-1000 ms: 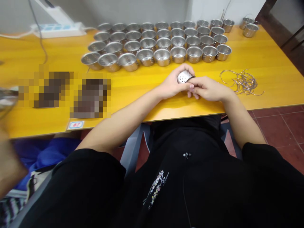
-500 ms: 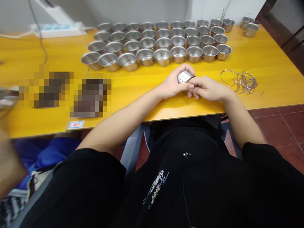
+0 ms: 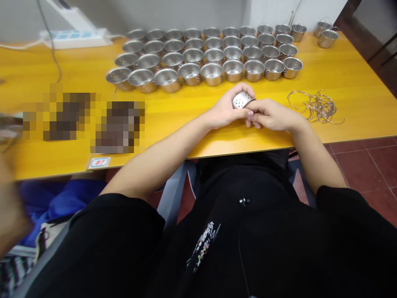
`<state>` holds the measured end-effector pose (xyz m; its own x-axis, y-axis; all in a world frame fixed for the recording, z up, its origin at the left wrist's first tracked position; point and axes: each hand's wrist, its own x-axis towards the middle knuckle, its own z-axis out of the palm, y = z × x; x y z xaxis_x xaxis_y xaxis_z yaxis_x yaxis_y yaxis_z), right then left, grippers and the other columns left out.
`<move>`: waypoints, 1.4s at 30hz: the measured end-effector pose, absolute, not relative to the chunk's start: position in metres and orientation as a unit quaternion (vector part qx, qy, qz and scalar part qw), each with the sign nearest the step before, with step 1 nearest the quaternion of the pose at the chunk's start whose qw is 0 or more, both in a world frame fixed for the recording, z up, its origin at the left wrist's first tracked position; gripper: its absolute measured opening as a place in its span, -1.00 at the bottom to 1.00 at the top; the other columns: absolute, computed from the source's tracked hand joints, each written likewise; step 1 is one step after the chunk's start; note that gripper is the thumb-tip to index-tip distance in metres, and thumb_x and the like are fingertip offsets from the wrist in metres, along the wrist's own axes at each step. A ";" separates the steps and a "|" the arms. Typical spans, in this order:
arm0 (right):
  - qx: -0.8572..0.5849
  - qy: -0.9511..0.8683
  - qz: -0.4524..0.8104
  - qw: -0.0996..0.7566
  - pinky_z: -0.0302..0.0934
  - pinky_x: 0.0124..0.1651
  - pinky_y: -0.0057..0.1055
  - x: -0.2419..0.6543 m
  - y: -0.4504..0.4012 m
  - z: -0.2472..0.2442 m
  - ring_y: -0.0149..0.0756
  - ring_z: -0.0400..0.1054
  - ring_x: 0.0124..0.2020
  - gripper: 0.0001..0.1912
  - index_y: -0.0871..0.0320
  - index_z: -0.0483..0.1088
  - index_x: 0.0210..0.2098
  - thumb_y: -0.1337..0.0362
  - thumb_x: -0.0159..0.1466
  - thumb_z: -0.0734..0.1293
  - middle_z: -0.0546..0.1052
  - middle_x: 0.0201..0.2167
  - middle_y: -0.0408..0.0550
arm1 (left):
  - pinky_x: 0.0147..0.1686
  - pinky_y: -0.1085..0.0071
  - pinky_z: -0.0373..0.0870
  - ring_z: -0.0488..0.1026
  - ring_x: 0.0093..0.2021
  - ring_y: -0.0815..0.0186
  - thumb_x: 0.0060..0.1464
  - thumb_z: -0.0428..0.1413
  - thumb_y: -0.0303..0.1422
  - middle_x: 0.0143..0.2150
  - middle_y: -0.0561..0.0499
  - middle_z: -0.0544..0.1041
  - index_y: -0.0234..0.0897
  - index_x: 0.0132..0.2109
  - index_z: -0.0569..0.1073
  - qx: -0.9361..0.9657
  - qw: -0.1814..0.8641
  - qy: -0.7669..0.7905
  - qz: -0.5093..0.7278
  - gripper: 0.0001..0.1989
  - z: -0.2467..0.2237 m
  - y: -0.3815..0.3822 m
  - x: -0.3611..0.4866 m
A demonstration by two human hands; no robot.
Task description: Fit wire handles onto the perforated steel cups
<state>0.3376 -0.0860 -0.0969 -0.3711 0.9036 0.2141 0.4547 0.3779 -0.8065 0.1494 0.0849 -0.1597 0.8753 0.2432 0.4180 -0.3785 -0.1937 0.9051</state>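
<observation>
A small perforated metal cup (image 3: 242, 100) is held tilted on its side above the yellow table (image 3: 173, 111), its holes showing. My left hand (image 3: 226, 108) wraps round it from the left, fingers over the top and thumb below. My right hand (image 3: 269, 115) meets it from the right, with fingers bent at the cup's rim; they touch my left thumb. Whether a thin wire is between the fingers cannot be made out. Right of my right hand lies a tangled pile of thin wire handles (image 3: 321, 108). Behind my hands stand several rows of like cups (image 3: 211, 74), open side up.
Two cups (image 3: 328, 39) stand apart at the back right, one with a raised wire handle. Two pixelated dark objects (image 3: 116, 128) lie left of my forearm. A white power strip (image 3: 76, 38) sits at the back left. Another person's blurred arm (image 3: 12, 203) is at the left edge.
My hands and the cup have stayed practically still. The other person's blurred arm at the left edge has shifted slightly to the left.
</observation>
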 end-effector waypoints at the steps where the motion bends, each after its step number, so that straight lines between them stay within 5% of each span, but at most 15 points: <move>1: -0.449 -0.758 0.332 0.337 0.39 -0.19 -0.38 0.338 -0.086 -0.097 -0.38 0.49 -0.36 -0.84 0.12 0.57 -0.10 0.49 0.57 0.42 0.76 -0.22 -0.09 | -0.19 0.37 0.62 0.71 -0.22 0.35 0.10 0.73 0.33 0.01 0.06 0.60 -0.14 0.27 0.50 0.734 0.631 -0.043 0.247 -0.04 -0.159 0.085 0.150; 10: -0.454 -0.756 0.330 0.336 0.39 -0.20 -0.38 0.336 -0.087 -0.095 -0.37 0.49 -0.36 -0.84 0.12 0.56 -0.11 0.49 0.58 0.42 0.76 -0.22 -0.08 | -0.20 0.39 0.62 0.71 -0.23 0.36 0.04 0.77 0.29 -0.02 0.09 0.60 -0.13 0.22 0.49 0.725 0.643 -0.035 0.245 -0.04 -0.155 0.081 0.149; 33: -0.452 -0.750 0.338 0.343 0.36 -0.18 -0.37 0.337 -0.086 -0.099 -0.36 0.46 -0.34 -0.83 0.10 0.52 -0.09 0.50 0.57 0.44 0.74 -0.21 -0.10 | -0.25 0.37 0.75 0.81 -0.28 0.29 0.30 0.70 0.14 -0.05 0.07 0.66 -0.13 0.29 0.49 0.736 0.627 -0.024 0.252 -0.22 -0.154 0.077 0.147; 42: -0.465 -0.747 0.336 0.338 0.38 -0.17 -0.34 0.336 -0.088 -0.097 -0.34 0.48 -0.34 -0.83 0.10 0.52 -0.07 0.51 0.60 0.43 0.77 -0.18 -0.07 | -0.25 0.35 0.76 0.81 -0.30 0.28 0.17 0.76 0.04 -0.05 0.08 0.67 -0.12 0.29 0.49 0.701 0.674 -0.031 0.233 -0.17 -0.154 0.077 0.148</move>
